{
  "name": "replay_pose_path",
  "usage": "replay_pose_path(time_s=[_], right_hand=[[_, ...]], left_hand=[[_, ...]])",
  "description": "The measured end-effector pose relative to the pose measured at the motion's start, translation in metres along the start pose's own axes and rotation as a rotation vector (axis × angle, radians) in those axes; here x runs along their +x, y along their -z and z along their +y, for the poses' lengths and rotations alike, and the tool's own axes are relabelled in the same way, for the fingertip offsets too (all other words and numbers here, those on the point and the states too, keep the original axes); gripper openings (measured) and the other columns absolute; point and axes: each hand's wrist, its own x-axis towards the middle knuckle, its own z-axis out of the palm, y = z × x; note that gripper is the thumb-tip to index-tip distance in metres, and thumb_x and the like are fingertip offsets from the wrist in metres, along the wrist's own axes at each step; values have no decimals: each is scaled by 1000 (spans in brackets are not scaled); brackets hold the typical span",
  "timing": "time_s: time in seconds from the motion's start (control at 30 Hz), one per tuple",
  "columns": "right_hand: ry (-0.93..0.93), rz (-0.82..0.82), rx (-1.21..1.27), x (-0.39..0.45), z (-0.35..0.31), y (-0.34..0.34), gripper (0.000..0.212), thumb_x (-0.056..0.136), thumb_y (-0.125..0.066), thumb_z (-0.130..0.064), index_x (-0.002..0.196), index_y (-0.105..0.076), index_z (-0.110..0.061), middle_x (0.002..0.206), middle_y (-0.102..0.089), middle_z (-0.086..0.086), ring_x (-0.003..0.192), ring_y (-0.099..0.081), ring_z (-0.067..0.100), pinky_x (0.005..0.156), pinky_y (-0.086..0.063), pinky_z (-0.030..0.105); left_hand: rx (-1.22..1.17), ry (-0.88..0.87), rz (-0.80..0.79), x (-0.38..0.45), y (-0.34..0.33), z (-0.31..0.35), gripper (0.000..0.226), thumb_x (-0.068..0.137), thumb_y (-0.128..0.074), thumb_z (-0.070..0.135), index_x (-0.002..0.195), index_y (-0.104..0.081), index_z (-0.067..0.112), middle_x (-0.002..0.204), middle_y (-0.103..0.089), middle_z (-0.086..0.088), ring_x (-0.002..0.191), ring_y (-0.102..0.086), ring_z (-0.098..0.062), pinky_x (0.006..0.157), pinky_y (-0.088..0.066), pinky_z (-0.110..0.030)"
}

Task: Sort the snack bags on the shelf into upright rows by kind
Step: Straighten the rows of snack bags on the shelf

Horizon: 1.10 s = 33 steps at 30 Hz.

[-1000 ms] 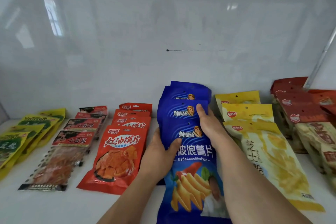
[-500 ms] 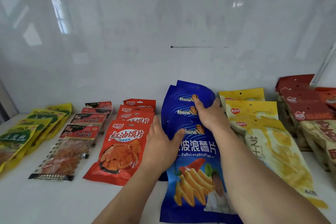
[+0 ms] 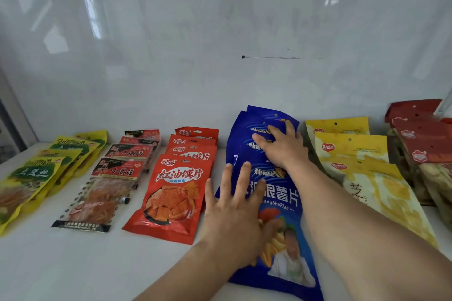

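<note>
Both hands flat — left hand (image 3: pixel 236 205), right hand (image 3: pixel 283 145) — on blue bags (image 3: pixel 281 193).

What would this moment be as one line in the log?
step: straightening blue chip bags | left hand: flat on front bag | right hand: pressing rear bags | neighbours: red bags, yellow bags

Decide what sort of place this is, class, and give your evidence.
Probably a shop display shelf: a white shelf with a glossy back panel, holding snack bags in overlapping rows by kind.
</note>
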Motion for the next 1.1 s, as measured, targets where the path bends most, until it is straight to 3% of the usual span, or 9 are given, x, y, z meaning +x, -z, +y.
replay_pose_path(time_s=[0.03,0.1,0.23,0.5,0.67,0.9,1.1], right_hand=[[0,-2,-2,1,0,-1,82,86,-30,-83,154,-26,-37,168,0,-2,152,-8,35,117,-23,60],[0,-11,4,2,-1,-4,83,86,-25,-84,153,-30,-37,167,-1,-3,152,-9,35,117,-21,60],[4,-50,0,3,-2,-9,83,85,-19,-86,150,-36,-37,167,-2,-6,151,-9,36,116,-19,59],[-52,-158,-42,7,-9,-24,84,83,-26,-87,150,-38,-37,168,1,-1,149,-15,40,117,-21,57],[-73,-178,-136,5,-12,-22,85,84,-21,-86,150,-39,-36,167,-6,4,149,-14,40,116,-17,58],[-37,-4,-162,-14,-18,-7,76,93,-19,-75,156,-21,-34,166,-14,7,152,-9,33,119,-13,54],[37,11,-205,-40,1,12,71,97,-32,-67,157,-22,-29,167,-11,4,153,-8,30,119,-17,50]], left_hand=[[-10,3,-37,2,1,-4,68,96,-24,70,156,-14,39,168,12,2,152,18,-33,119,-3,-65],[-59,35,-120,5,3,-6,61,100,-21,63,156,-8,41,167,16,6,150,27,-31,121,3,-61],[-173,90,-181,7,-7,-5,66,96,-16,71,156,-3,45,167,14,9,150,26,-31,120,6,-59],[-165,108,-199,7,-14,-1,76,91,-12,77,156,0,41,167,15,5,150,24,-36,121,0,-60],[-189,118,-225,9,-12,0,87,78,1,80,156,-1,41,167,14,5,150,24,-36,121,0,-59],[-93,89,-147,9,-11,-2,72,93,-13,74,157,-5,41,169,7,2,152,16,-37,120,0,-63],[-88,101,-89,11,-4,2,73,93,-22,74,157,-13,38,169,-2,1,154,13,-31,123,3,-56]])
